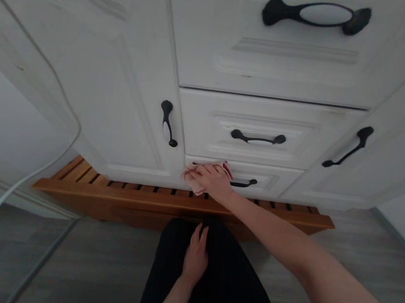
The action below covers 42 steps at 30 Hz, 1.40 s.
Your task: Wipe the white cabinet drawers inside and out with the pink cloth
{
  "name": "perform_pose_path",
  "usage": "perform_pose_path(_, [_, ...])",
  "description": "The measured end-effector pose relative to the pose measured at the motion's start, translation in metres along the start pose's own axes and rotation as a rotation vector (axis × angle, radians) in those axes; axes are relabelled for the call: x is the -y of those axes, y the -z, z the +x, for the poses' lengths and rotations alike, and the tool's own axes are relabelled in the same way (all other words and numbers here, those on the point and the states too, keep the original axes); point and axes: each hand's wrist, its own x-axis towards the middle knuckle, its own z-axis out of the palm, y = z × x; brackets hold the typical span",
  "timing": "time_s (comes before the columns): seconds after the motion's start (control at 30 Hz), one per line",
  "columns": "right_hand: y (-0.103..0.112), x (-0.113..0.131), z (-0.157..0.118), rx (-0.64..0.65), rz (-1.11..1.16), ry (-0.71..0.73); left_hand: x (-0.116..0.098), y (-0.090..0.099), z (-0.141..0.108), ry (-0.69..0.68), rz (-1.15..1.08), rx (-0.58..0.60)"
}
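Note:
My right hand [213, 180] presses a pale pink cloth with a red edge [192, 181] against the left part of the lowest white drawer [276, 176]. Its fingers lie over the cloth, beside the drawer's dark handle [246, 183], which is partly covered. Lower down, my left hand [196, 258] rests on my dark-trousered knees [174, 250]. Its fingers are stretched out and nothing shows in them.
Above are a middle drawer [192, 119] and a larger top drawer [202, 58], flanked by cabinet doors with dark handles. A slatted wooden bench [83, 188] runs along the cabinet's foot. A white cable [59, 81] hangs at the left over grey flooring [101, 269].

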Motion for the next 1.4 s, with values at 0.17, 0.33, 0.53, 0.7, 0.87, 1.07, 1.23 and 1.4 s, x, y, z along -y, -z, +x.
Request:
perform_pose_path(0.17, [0.045,-0.055,-0.074,0.123,-0.138,-0.029,-0.002,0.001,-0.002,-0.006,0.039,0.032])
perform_pose_path(0.33, [0.072,-0.096,-0.146,0.213,-0.243,-0.231,-0.005,-0.001,-0.002,0.014,0.059,0.072])
perform_pose_path(0.53, [0.064,-0.102,-0.231,0.332,-0.155,-0.456,-0.007,-0.002,-0.005,0.029,0.055,0.076])
perform_pose_path(0.7, [0.061,-0.061,-0.211,0.273,0.129,-0.426,-0.012,-0.006,-0.006,0.062,0.045,0.056])
perform_pose_path(0.87, [0.068,-0.023,-0.074,-0.124,0.151,-0.316,-0.013,-0.010,-0.004,0.067,0.072,0.067])
perform_pose_path(1.07, [0.004,-0.008,0.025,-0.160,0.104,-0.021,-0.005,-0.008,-0.003,0.066,0.106,0.073])
perform_pose_path(1.23, [-0.064,0.016,-0.003,0.075,0.118,0.302,0.000,-0.008,-0.001,0.050,0.098,0.060])
perform_pose_path(1.4, [-0.080,0.026,-0.017,0.178,0.108,0.354,-0.002,-0.011,0.002,0.055,0.101,0.040])
